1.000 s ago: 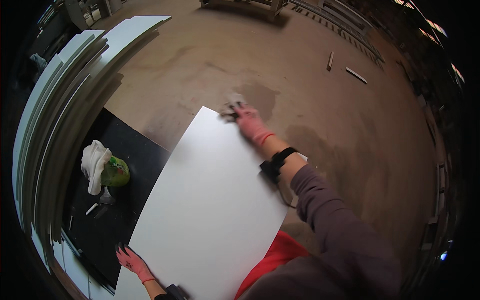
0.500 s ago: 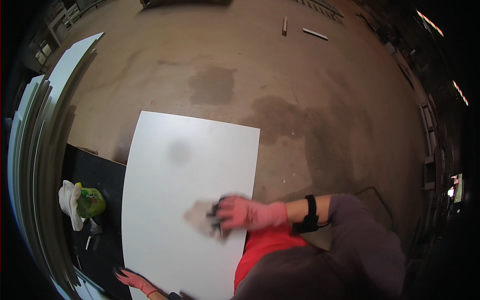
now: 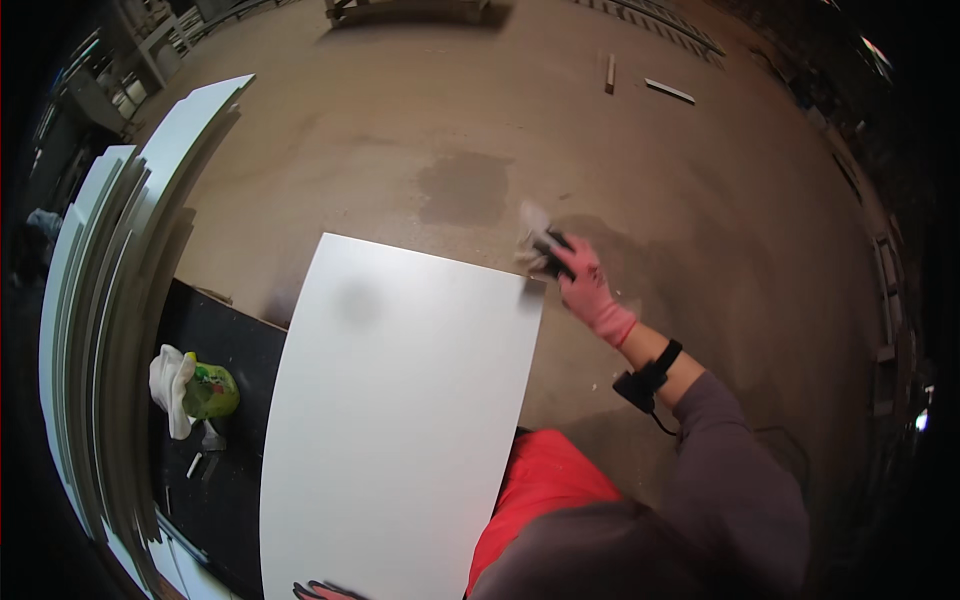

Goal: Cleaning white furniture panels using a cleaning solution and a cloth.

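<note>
The right hand (image 3: 582, 283) is closed around a rag (image 3: 534, 216) (pale and blurred) near the far right corner of the white board (image 3: 405, 400). The left hand (image 3: 327, 592) shows only in part, over the board; I cannot tell if it is open. Leftward, a green tub (image 3: 213, 393) rests on a black surface (image 3: 228, 331).

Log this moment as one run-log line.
left hand: over white panel, mostly cropped | right hand: holds pale cloth near white panel's far-right corner

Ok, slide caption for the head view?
Gloved right hand holding blurred pale cloth near far right corner of white panel.
</note>
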`<state>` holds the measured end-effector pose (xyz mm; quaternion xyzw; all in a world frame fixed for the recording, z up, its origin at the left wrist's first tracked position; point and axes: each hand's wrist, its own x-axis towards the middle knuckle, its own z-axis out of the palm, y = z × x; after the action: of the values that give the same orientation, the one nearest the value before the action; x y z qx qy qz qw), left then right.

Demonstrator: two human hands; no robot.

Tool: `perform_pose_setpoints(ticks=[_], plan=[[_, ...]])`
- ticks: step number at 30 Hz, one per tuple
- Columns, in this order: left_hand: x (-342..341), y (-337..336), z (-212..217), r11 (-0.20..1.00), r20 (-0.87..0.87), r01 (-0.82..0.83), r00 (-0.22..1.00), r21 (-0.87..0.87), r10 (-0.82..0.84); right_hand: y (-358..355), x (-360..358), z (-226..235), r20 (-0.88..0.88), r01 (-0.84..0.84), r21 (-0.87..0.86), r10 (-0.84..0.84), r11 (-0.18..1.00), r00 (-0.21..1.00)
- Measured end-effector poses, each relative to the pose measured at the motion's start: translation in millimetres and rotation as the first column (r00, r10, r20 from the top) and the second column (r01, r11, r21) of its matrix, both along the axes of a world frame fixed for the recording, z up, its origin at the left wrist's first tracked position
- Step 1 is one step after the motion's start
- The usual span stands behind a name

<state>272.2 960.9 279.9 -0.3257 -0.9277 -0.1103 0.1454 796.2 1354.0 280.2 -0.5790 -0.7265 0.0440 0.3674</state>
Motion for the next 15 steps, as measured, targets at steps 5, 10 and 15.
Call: perform_pose_setpoints(ticks=[5, 10, 15], plan=[[44, -55, -18, 0.922, -0.221, 0.013, 0.97, -0.386, -0.106, 1, -100, 16, 0.448, -0.289, -0.382, 0.449, 0.878, 0.773], [108, -69, 9, 0.923, 0.078, -0.307, 0.94, -0.231, 0.332, 105, -189, -2, 0.379, -0.359, -0.332, 0.472, 0.872, 0.796], [140, -129, -16, 0.885, 0.059, -0.449, 0.887, -0.121, 0.458, 172, -295, -29, 0.277, -0.519, -0.134, 0.535, 0.844, 0.798]])
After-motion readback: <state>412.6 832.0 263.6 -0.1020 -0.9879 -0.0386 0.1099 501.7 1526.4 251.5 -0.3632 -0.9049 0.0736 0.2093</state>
